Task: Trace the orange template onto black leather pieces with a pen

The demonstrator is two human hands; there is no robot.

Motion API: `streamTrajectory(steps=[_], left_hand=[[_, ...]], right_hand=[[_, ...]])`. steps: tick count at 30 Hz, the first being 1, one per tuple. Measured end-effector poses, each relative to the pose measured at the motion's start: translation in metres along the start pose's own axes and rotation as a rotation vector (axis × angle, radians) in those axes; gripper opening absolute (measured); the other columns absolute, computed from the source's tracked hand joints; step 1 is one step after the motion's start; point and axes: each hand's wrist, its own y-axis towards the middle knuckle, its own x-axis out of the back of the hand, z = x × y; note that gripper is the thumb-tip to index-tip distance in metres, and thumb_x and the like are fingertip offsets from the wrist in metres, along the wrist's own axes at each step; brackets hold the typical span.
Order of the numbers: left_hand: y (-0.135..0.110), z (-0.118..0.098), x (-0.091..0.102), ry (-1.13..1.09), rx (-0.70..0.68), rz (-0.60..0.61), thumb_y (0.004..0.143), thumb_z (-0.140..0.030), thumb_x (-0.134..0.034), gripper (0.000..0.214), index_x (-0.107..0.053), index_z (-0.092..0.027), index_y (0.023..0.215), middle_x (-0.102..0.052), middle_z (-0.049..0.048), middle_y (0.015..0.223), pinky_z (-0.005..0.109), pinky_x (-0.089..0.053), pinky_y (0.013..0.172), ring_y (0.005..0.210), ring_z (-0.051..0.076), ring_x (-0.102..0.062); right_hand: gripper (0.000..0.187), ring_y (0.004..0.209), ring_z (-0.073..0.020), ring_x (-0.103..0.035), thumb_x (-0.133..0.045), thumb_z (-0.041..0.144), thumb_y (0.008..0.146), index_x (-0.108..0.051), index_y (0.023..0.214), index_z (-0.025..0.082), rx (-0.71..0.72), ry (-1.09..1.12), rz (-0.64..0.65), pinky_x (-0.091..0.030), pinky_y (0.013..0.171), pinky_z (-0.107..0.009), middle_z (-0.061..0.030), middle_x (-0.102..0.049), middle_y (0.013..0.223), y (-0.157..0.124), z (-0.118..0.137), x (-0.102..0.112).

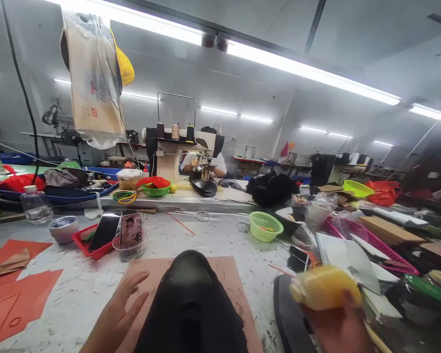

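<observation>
No word or number can be read with certainty. The hanging bag (93, 88) carries 2 runs of print set sideways — 1 red, 1 grey — their letters too soft to make out, with a small red square emblem (94, 112) lower down. On the lit phone (130, 233), small pale marks near the screen's edge are too tiny to read. An orange-red sheet (3, 314) bears a dark ring mark (15, 322) — a plain circle.
</observation>
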Motion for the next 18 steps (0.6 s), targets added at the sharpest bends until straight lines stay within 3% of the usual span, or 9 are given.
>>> streamTrajectory(steps=[2, 5, 7, 8, 10, 12, 13, 15, 18], left_hand=[[0.007, -0.014, -0.010, -0.045, -0.039, 0.040, 0.073, -0.055, -0.051, 0.042, -0.066, -0.024, 0.098, -0.066, 0.0066, 0.109, 0.036, -0.052, 0.088, 0.106, 0.026, -0.059], [0.006, -0.028, -0.017, -0.132, 0.001, 0.063, 0.073, -0.054, -0.050, 0.042, -0.067, -0.023, 0.095, -0.067, 0.0081, 0.106, 0.037, -0.053, 0.085, 0.103, 0.027, -0.060], [0.003, -0.031, -0.020, -0.201, 0.065, 0.058, 0.073, -0.055, -0.049, 0.043, -0.067, -0.021, 0.093, -0.067, 0.0092, 0.105, 0.036, -0.055, 0.080, 0.100, 0.027, -0.062], [0.002, -0.031, -0.022, -0.230, 0.090, 0.058, 0.072, -0.055, -0.050, 0.043, -0.067, -0.021, 0.092, -0.067, 0.0093, 0.104, 0.036, -0.055, 0.079, 0.099, 0.027, -0.062], [0.000, -0.027, -0.026, -0.280, 0.114, 0.056, 0.070, -0.056, -0.052, 0.043, -0.068, -0.021, 0.089, -0.068, 0.0086, 0.102, 0.036, -0.055, 0.079, 0.097, 0.027, -0.063], [-0.001, -0.020, -0.031, -0.321, 0.128, 0.029, 0.069, -0.057, -0.053, 0.043, -0.068, -0.022, 0.087, -0.068, 0.0076, 0.100, 0.036, -0.055, 0.079, 0.097, 0.027, -0.063], [-0.002, -0.016, -0.035, -0.336, 0.145, 0.007, 0.068, -0.058, -0.054, 0.043, -0.069, -0.022, 0.086, -0.069, 0.0073, 0.099, 0.036, -0.056, 0.077, 0.096, 0.027, -0.063], [-0.003, -0.008, -0.040, -0.358, 0.201, -0.042, 0.067, -0.061, -0.055, 0.046, -0.069, -0.021, 0.084, -0.070, 0.0068, 0.097, 0.034, -0.057, 0.071, 0.091, 0.028, -0.065], [-0.004, 0.000, -0.046, -0.383, 0.264, -0.051, 0.064, -0.065, -0.054, 0.049, -0.068, -0.022, 0.084, -0.071, 0.0058, 0.091, 0.032, -0.058, 0.063, 0.084, 0.027, -0.067]], right_hand=[[0.059, 0.094, -0.0263, -0.061, -0.062, 0.057, 0.068, -0.052, 0.120, 0.031, 0.102, 0.130, -0.032, -0.052, 0.068, -0.045, -0.0059, -0.061, 0.112, 0.004, 0.015, -0.034], [0.063, 0.105, -0.0235, -0.056, -0.066, 0.049, 0.063, -0.049, 0.122, 0.033, 0.505, 0.269, -0.143, -0.052, 0.077, -0.041, 0.0012, -0.059, 0.118, -0.003, 0.027, -0.083], [0.065, 0.104, -0.0216, -0.057, -0.069, 0.041, 0.060, -0.050, 0.120, 0.030, 0.543, 0.279, -0.120, -0.051, 0.080, -0.037, 0.0008, -0.060, 0.114, -0.014, 0.013, -0.108], [0.064, 0.098, -0.0209, -0.060, -0.072, 0.038, 0.058, -0.052, 0.118, 0.027, 0.427, 0.277, -0.068, -0.052, 0.078, -0.036, -0.0007, -0.063, 0.108, -0.020, 0.000, -0.117], [0.054, 0.084, -0.0203, -0.064, -0.073, 0.039, 0.060, -0.057, 0.109, 0.021, -0.056, 0.316, 0.106, -0.055, 0.070, -0.036, -0.0037, -0.067, 0.096, -0.032, -0.030, -0.129], [0.043, 0.076, -0.0190, -0.065, -0.070, 0.046, 0.064, -0.061, 0.097, 0.019, -0.486, 0.424, 0.136, -0.056, 0.062, -0.032, -0.0042, -0.068, 0.087, -0.039, -0.056, -0.135], [0.040, 0.074, -0.0182, -0.066, -0.068, 0.049, 0.067, -0.061, 0.092, 0.019, -0.627, 0.484, 0.117, -0.055, 0.059, -0.029, -0.0037, -0.068, 0.083, -0.040, -0.063, -0.136], [0.036, 0.072, -0.0165, -0.066, -0.065, 0.051, 0.070, -0.062, 0.087, 0.019, -0.776, 0.577, 0.075, -0.054, 0.053, -0.023, -0.0024, -0.068, 0.077, -0.040, -0.067, -0.137], [0.037, 0.070, -0.0152, -0.067, -0.062, 0.053, 0.072, -0.063, 0.087, 0.019, -0.823, 0.644, 0.046, -0.052, 0.049, -0.020, -0.0011, -0.068, 0.075, -0.039, -0.061, -0.138]])
